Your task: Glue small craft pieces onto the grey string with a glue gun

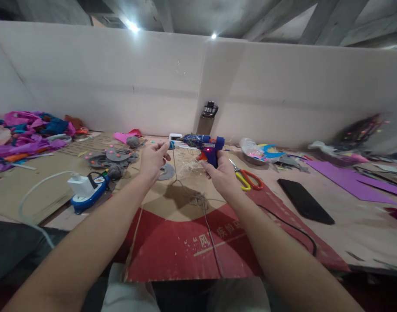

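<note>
My right hand point(223, 174) is wrapped round the handle of a blue hot glue gun point(198, 139) with an orange trigger and a small red light. Its nozzle points left, close to the fingertips of my left hand point(152, 159). Those fingers pinch a small blue piece point(171, 145), too small to make out fully. Grey yarn point(210, 232) hangs down from there, bunches loosely on the cardboard point(162, 255) and trails to its front edge. A flat grey disc point(167, 172) lies behind and below my left hand.
Scissors point(250, 178) with red and yellow handles and a black phone point(305, 200) lie at the right. A blue power strip point(87, 199) with a white charger sits left, near grey pieces with pink dots point(110, 156). A bottle point(207, 119) stands against the back panel.
</note>
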The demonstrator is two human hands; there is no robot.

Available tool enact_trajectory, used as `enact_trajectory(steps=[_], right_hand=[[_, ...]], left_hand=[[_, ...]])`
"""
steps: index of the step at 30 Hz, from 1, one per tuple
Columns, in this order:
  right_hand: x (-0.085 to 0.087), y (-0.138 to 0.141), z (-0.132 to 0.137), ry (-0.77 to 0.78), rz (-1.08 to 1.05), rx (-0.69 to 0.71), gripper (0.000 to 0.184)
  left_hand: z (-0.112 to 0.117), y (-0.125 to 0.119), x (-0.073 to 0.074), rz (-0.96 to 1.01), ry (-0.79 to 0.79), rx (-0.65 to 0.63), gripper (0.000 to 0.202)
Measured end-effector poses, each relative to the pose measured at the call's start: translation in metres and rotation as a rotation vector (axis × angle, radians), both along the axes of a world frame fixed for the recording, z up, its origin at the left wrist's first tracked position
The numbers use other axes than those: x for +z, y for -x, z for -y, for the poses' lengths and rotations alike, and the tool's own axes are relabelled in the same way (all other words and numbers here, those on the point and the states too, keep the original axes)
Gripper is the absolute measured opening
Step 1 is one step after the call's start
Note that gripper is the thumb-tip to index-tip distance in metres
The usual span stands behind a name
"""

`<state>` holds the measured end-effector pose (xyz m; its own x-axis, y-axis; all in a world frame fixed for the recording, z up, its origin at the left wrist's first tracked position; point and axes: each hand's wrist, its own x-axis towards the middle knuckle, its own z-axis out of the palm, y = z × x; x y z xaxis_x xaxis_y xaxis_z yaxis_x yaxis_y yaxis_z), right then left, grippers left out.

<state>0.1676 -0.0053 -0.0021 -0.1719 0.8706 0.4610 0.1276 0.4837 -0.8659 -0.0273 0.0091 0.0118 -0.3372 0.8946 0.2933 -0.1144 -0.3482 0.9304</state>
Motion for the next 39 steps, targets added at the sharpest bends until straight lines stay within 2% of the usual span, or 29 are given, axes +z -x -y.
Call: enact_trajectory(steps=[9,13,19,39], right_hand=[[-0.0019,-0.0022,-0.0010,-0.245,0.232,-0.140,0.024],[-0.0004,-0.0024,0.0013,-0.260,0.303,-0.198,0.029],[-0.0002,-0.0014,0.0022,-0.293,0.329,-0.207,0.035],[0.0012,0.0001,0.0076,-0.305,0.349,-0.209,0.036]], left_hand=[[-0.0017,-0.0003,-0.0022,-0.043,-0.034,-0.008,0.023],[-0.0013,-0.0006,-0.0031,-0.097,-0.034,0.008,0.023],[-0.0033,0.0003,-0.0071,-0.162,-0.040,0.034,0.022],[-0.0019,-0.0001,-0.0065,-0.208,-0.063,0.063,0.022]])
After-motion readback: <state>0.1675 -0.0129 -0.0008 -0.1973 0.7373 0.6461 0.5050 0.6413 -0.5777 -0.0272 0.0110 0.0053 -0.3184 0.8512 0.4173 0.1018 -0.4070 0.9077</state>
